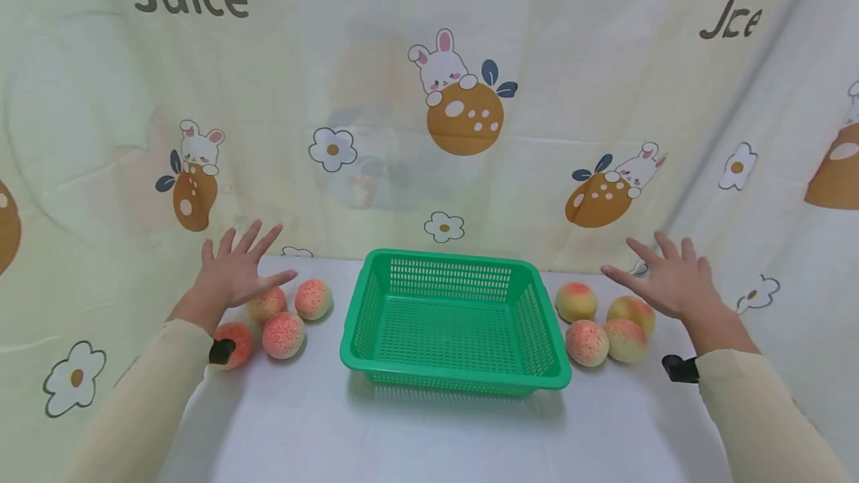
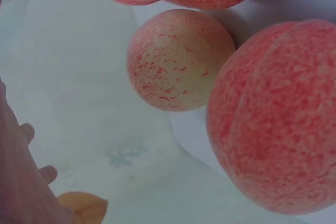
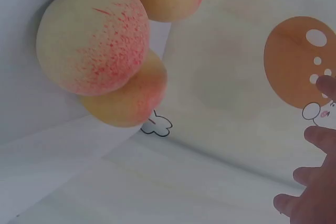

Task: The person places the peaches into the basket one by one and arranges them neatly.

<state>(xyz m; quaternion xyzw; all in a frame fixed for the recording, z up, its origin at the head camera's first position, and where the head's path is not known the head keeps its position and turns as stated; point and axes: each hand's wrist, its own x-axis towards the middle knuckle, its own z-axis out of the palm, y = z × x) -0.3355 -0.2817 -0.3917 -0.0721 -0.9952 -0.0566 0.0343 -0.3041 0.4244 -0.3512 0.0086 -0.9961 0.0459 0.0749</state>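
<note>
In the head view my left hand (image 1: 231, 274) hovers with fingers spread above a group of several peaches (image 1: 284, 335) on the left. It holds nothing. My right hand (image 1: 674, 282), fingers also spread and with nothing in it, is over another group of several peaches (image 1: 587, 343) on the right. Between the two groups stands a green plastic basket (image 1: 456, 375) with slotted walls and no fruit inside. Pinkish-red peaches (image 2: 278, 119) fill much of the left wrist view. Paler peaches (image 3: 94, 40) with a red blush appear in the right wrist view.
A white cloth covers the tabletop (image 1: 443, 438). Behind it hangs a pale curtain (image 1: 376, 73) printed with rabbits, fruit and flowers, close to the table's far edge. Dark wrist straps (image 1: 681, 369) sit at the sleeves.
</note>
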